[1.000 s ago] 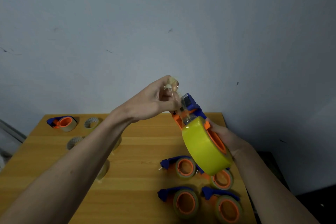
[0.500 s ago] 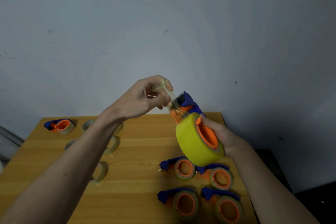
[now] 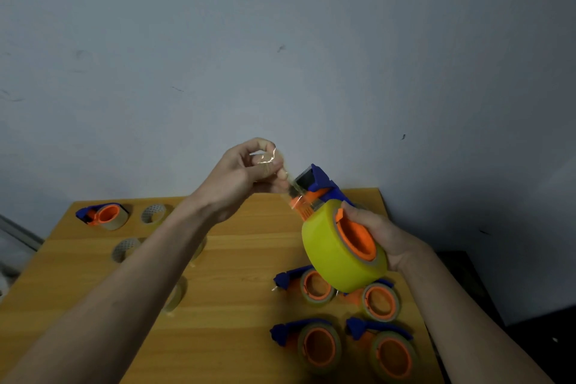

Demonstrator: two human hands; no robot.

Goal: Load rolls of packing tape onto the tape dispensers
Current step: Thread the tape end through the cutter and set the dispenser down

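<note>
Raised above the wooden table (image 3: 237, 259), the right hand (image 3: 378, 235) grips the blue-and-orange plastic tape dispenser (image 3: 324, 188) carrying a yellow tape roll (image 3: 330, 254). The left hand (image 3: 240, 178), wrist bent, pinches the clear tape end (image 3: 269, 159) beside its blade.

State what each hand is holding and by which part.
The left hand pinches the loose clear tape end pulled from the yellow roll. The right hand grips the dispenser at its far side, behind the orange hub.
</note>
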